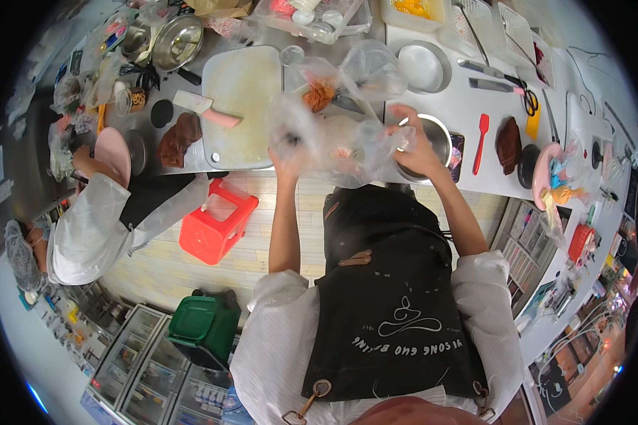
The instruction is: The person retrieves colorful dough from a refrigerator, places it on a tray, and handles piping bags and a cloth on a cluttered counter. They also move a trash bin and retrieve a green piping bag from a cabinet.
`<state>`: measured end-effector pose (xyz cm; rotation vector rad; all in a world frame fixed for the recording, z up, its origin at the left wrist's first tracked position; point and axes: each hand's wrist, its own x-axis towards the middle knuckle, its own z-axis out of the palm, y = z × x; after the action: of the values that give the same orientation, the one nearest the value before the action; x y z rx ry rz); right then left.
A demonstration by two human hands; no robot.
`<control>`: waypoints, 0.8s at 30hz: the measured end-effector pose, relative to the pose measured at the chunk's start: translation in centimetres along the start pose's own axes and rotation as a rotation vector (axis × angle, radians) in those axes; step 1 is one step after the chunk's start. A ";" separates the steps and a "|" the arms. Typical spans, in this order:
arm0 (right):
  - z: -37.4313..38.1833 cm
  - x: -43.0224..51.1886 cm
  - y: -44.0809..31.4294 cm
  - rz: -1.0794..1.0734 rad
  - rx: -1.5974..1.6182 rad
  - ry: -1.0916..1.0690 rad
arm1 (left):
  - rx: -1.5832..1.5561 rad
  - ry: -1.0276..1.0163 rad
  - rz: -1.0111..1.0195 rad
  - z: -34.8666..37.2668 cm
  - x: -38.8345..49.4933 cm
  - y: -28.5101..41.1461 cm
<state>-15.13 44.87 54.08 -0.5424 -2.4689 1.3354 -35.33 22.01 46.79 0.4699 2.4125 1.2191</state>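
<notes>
Both my hands are raised over the table's front edge with clear plastic piping bags blurred between them. My left hand grips the plastic on one side. My right hand holds its other side, above a steel bowl. Behind the plastic lies a bag with orange-brown filling, beside a grey-tipped bag. To the left is a cutting board with a pink-handled cleaver across its edge. A white round pan stands behind my right hand.
A red spatula, a phone, knives and black scissors lie at right. Plastic baskets line the back. A co-worker stands at left by a pink turntable. A red stool and green bin stand on the floor.
</notes>
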 end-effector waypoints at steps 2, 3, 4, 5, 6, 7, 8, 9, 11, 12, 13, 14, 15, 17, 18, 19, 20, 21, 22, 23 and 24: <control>0.3 0.5 0.0 -0.010 0.030 -0.020 | 0.189 0.079 0.299 -1.8 -2.4 -1.7; 0.6 0.9 0.0 -0.056 0.026 -0.005 | 0.181 0.127 0.412 -1.9 -3.1 -2.2; 0.9 1.4 0.1 -0.073 0.049 -0.093 | 0.178 0.177 0.525 -2.0 -3.6 -2.7; 1.2 1.9 0.1 -0.124 0.059 -0.139 | 0.093 0.213 0.546 -1.7 -4.0 -3.0; 1.5 2.1 0.2 -0.158 0.053 -0.200 | 0.041 0.201 0.536 -1.6 -4.0 -3.3; 1.8 2.2 0.2 -0.043 0.109 -0.273 | -0.166 0.157 0.478 -1.5 -4.1 -3.4; 2.0 2.2 0.4 0.088 0.149 -0.359 | -0.336 0.065 0.389 -1.6 -3.9 -3.6; 2.2 2.1 0.5 0.191 0.194 -0.429 | -0.506 -0.028 0.298 -1.8 -4.0 -3.7; 2.6 1.7 1.0 0.057 0.178 -0.315 | -0.311 -0.081 0.190 -2.5 -4.1 -3.8; 2.8 1.5 1.3 -0.044 0.190 -0.250 | -0.216 -0.112 0.140 -2.8 -4.2 -3.8; 3.2 1.7 1.7 0.023 0.167 -0.206 | 0.033 -0.099 0.048 -2.9 -4.1 -3.6; 4.1 2.2 1.9 0.076 0.159 -0.158 | 0.280 -0.092 -0.035 -3.1 -3.7 -3.4; 4.0 2.4 2.2 0.217 0.112 -0.118 | 0.315 -0.047 -0.073 -2.5 -2.8 -3.0; 5.5 3.7 2.6 0.384 0.167 -0.001 | -0.152 0.091 -0.002 -0.9 -0.2 -2.2; 5.8 4.2 2.6 0.326 -0.059 -0.075 | -0.501 0.141 -0.002 0.2 1.3 -1.7; 5.8 4.1 2.5 0.113 -0.051 0.004 | -0.587 0.048 0.003 0.4 2.7 -1.3; 5.8 3.5 2.0 0.067 -0.111 0.057 | -0.618 0.020 -0.125 0.6 3.7 -0.8; 4.7 2.0 1.7 0.047 -0.068 0.087 | -0.618 -0.008 -0.054 0.2 3.7 -0.5; 3.3 0.7 1.5 0.052 -0.032 0.069 | -0.573 0.026 -0.021 -0.3 3.3 -0.3; 0.8 -0.7 1.9 0.064 0.006 0.044 | -0.564 0.061 -0.189 -1.2 2.8 0.0; -1.7 -3.2 2.2 0.069 0.054 0.018 | -0.591 0.031 -0.202 -2.5 1.1 0.0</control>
<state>-11.17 45.84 52.92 -0.6290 -2.4131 1.4120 -37.55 20.82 47.98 0.0267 1.9247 1.7489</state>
